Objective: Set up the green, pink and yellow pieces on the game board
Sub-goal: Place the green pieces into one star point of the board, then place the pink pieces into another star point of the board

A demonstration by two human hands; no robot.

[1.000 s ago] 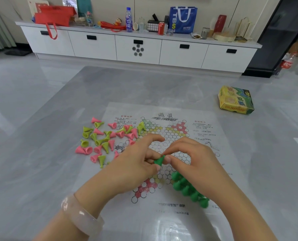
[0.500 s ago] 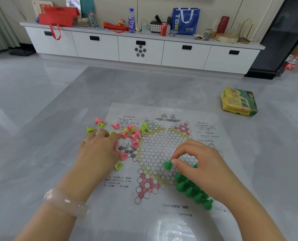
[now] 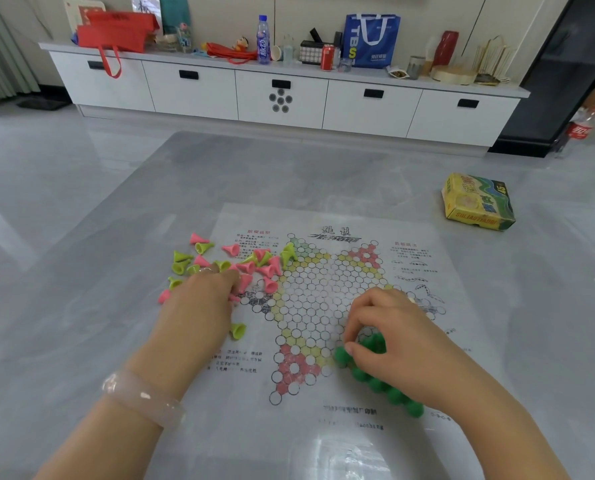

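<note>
Paper game board (image 3: 324,306) lies flat on the grey desk (image 3: 116,341), star of hexagon cells in the middle, printed text blocks left and right. Left hand (image 3: 199,306) is palm-down on the loose pile at the board's left edge, fingers curled into the pink pieces (image 3: 265,268) and yellow pieces (image 3: 185,263); the grip there is hidden under the fingers, cannot tell if it has hold of anything. Those cones lie scattered and mostly tipped over, partly on the board's left text area, partly off it on the desk. One yellow piece (image 3: 237,330) lies alone just beside the left hand, on the board. Pale bangle (image 3: 143,398) on the left wrist. Right hand (image 3: 389,341) is at the star's near-right point, thumb and forefinger pinched down onto a green piece at the near end of the green pieces (image 3: 393,393), so that grip is closed on green. The greens sit packed in a row running toward the lower right, partly hidden under the right hand. Yellow-green game box (image 3: 478,202) sits on the desk, well apart, far right.
</note>
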